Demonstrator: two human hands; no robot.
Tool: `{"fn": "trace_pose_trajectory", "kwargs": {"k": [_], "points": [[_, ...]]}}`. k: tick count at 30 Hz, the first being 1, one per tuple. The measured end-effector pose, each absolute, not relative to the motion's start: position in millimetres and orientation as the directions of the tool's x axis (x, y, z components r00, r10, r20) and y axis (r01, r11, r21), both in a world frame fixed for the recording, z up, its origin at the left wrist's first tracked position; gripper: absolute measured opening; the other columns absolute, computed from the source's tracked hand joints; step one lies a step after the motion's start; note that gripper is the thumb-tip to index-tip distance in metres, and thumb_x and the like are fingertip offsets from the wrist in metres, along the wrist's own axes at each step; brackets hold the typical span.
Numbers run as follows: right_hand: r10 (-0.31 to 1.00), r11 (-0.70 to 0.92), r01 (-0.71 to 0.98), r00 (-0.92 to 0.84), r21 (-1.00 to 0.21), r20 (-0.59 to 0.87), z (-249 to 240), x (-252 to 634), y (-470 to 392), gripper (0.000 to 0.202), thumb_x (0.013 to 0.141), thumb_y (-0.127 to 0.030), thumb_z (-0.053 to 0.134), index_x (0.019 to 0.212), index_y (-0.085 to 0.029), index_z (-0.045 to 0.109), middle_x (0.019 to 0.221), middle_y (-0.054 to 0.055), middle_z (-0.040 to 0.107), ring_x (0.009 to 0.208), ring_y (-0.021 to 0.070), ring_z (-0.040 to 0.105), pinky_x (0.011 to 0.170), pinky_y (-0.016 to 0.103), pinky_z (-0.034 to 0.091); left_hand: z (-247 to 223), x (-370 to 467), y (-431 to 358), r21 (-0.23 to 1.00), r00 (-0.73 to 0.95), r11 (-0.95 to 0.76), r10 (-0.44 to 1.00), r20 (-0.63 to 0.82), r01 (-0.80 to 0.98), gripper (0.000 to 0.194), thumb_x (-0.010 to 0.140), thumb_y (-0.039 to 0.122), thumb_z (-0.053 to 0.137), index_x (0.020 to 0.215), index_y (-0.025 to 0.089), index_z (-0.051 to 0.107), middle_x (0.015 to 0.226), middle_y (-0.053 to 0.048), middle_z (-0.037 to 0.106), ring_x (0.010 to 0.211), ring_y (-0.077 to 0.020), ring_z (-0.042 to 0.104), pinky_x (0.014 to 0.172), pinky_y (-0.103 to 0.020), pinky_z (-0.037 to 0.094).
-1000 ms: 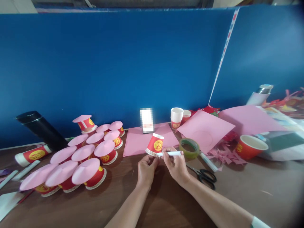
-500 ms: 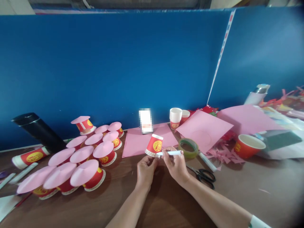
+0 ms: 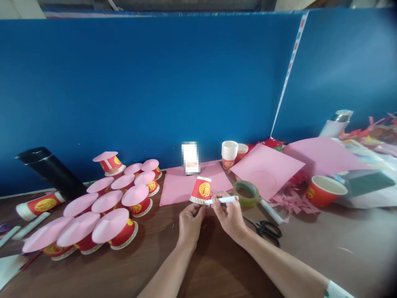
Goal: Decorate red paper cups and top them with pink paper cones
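Note:
A red paper cup with a yellow emblem is upside down in front of me, its patterned white rim at the bottom. My left hand grips that rim from below with thumb and fingers. In my right hand is a white marker pen, its tip against the right side of the cup's rim. Behind the cup lies a sheet of pink paper. A roll of tape stands just right of my right hand, and black-handled scissors lie beside my right wrist.
At the left stand several red cups with pink cone roofs, near a black flask. Stacked cups are at the back. Pink sheets, another marker, paper scraps and a red cup spread rightward. A blue partition closes the back.
The cup has turned slightly in my left hand and stands a little straighter. The pen has shifted slightly left along the rim.

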State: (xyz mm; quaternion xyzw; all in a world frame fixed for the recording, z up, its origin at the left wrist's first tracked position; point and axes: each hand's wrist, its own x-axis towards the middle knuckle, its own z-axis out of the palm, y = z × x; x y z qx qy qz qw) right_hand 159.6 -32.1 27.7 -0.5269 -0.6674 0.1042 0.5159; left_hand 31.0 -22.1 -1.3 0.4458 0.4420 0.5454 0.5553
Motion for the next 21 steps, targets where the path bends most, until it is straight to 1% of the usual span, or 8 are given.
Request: {"fn": "trace_pose_trajectory", "kwargs": {"k": [7,14,18,21], "points": [[0.815,0.437,0.580,0.068,-0.687,0.575,26.3,159.5,-31.4,0.021,0.087,-0.028,0.044,0.077,-0.017,0.059,0.068,0.003,0.064,0.064,0.0163,0.059,0.065,0.025,0.043,1.3,31.2,-22.1,0.956,0.041,0.028,0.999,-0.017,-0.293,0.033,0.066,0.034,0.069,0.091,0.012,0.068,0.075,-0.006,0.069,0.065,-0.0156,0.061,0.063,-0.025,0.046],[0.804,0.443,0.583,0.079,-0.681,0.590,28.1,158.3,-32.0,0.022,0.087,-0.027,0.044,0.075,-0.017,0.059,0.067,0.003,0.064,0.061,0.0153,0.058,0.063,0.025,0.044,3.8,31.8,-22.2,0.928,0.046,0.036,0.999,-0.020,-0.370,0.029,0.069,0.036,0.066,0.086,0.012,0.069,0.075,-0.005,0.069,0.066,-0.0158,0.062,0.068,-0.028,0.047],[0.802,0.436,0.595,0.084,-0.675,0.592,27.7,158.9,-31.4,0.021,0.087,-0.028,0.043,0.076,-0.017,0.058,0.067,0.004,0.064,0.062,0.0162,0.058,0.062,0.025,0.044,3.5,31.9,-21.6,0.929,0.046,0.053,0.998,-0.039,-0.367,0.027,0.069,0.036,0.066,0.084,0.014,0.069,0.075,-0.004,0.069,0.068,-0.0162,0.062,0.069,-0.028,0.048],[0.808,0.424,0.590,0.097,-0.687,0.582,27.4,160.1,-30.6,0.021,0.087,-0.029,0.044,0.077,-0.017,0.058,0.066,0.004,0.063,0.061,0.0163,0.058,0.060,0.024,0.043,2.4,31.5,-21.6,0.933,0.042,0.052,0.998,-0.040,-0.357,0.029,0.069,0.036,0.066,0.087,0.013,0.069,0.077,-0.005,0.069,0.069,-0.0170,0.063,0.069,-0.029,0.048]]}}
